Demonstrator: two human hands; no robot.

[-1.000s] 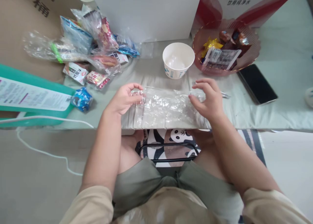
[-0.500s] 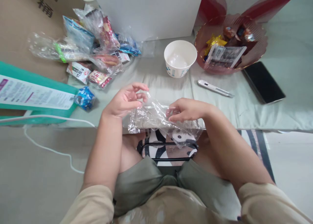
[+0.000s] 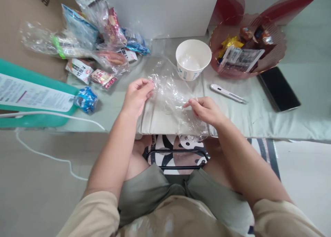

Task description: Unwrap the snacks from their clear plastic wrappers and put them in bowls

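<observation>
A crumpled clear plastic bag (image 3: 170,92) stretches between my two hands, over the front of the cloth-covered table. My left hand (image 3: 139,94) pinches its upper left edge between thumb and fingers. My right hand (image 3: 205,109) is closed on its right side, forefinger and thumb close together. The bag's lower end hangs at the table edge. Just behind the bag stands a white paper bowl (image 3: 192,69), upright, with something clear inside. To the right of the bowl lies a white utility knife (image 3: 227,93).
Wrapped snacks (image 3: 111,59) are heaped at the back left, near a blue wrapped ball (image 3: 86,99) and a green container (image 3: 33,92). A pink glass bowl (image 3: 276,57) holds packets. A black phone (image 3: 279,88) lies beside it. A white cable (image 3: 64,117) runs along the left.
Both hands have gripped the plastic bag and spread it. The bag has moved up and away from my lap, toward the paper bowl. My left hand has turned over and closed.
</observation>
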